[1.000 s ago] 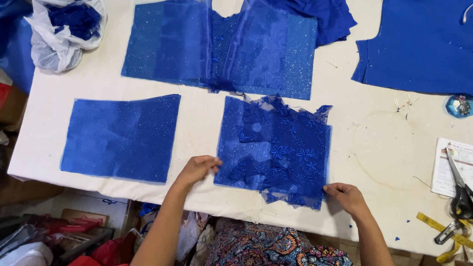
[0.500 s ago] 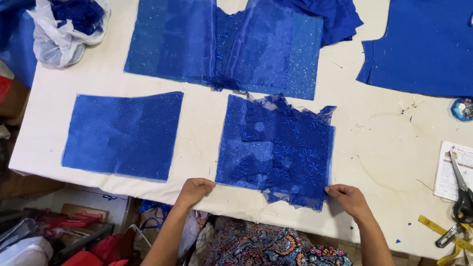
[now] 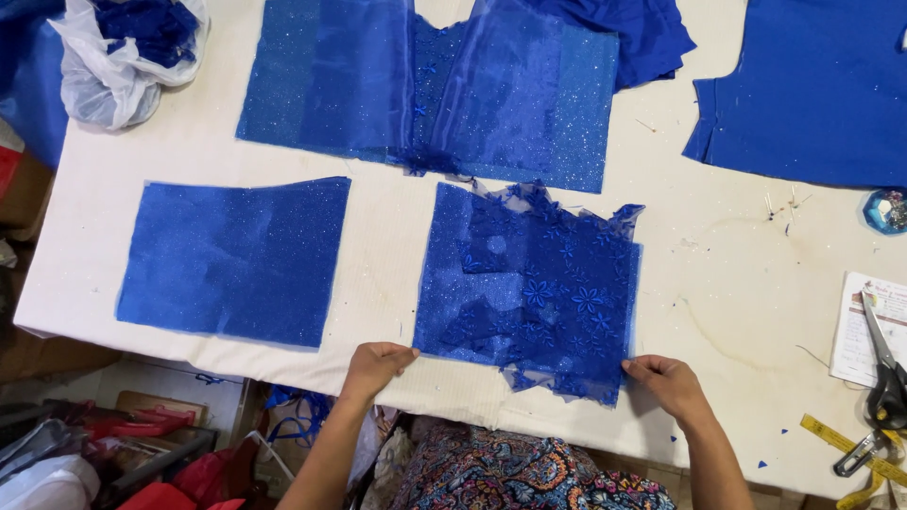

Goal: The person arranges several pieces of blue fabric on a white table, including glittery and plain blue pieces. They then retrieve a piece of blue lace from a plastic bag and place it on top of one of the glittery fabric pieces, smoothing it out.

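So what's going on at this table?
A person stands at a white table covered in blue fabric pieces. The left hand and right hand pinch the two near corners of a blue lace piece lying flat near the table's edge. A plain glittery blue piece lies to its left, a larger layered blue panel behind. Scissors and a yellow tape measure rest at the right.

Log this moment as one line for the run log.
left hand: pinching near-left corner of blue lace piece | right hand: at its near-right corner | piece: flat on white table | plain blue panel: left, apart
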